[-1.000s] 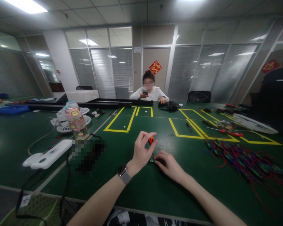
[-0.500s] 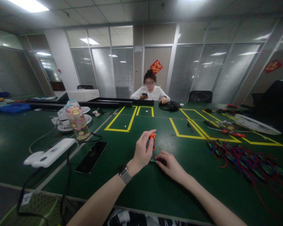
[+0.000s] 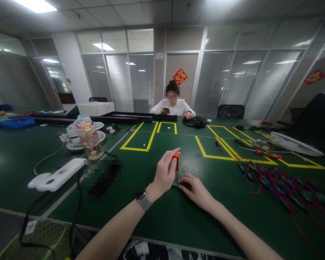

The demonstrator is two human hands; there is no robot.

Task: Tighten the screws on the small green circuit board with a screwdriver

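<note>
My left hand (image 3: 164,174), with a watch on its wrist, pinches the orange handle of a small screwdriver (image 3: 176,161) and holds it upright, tip down on a small green circuit board (image 3: 176,184) on the green table (image 3: 162,213). My right hand (image 3: 196,190) lies just right of the tool, its fingers curled down on the small board and pressing it to the table.
A pile of red, blue and black wires with boards (image 3: 281,184) lies at the right. Red-handled screwdrivers (image 3: 265,154) sit beyond it. At the left are a bottle (image 3: 89,137), a white device (image 3: 56,175) and a blurred dark object (image 3: 104,178). A person (image 3: 172,103) sits across.
The screwdriver has gone from tilted in my left fingers to upright over the small board. My right hand has stayed in place.
</note>
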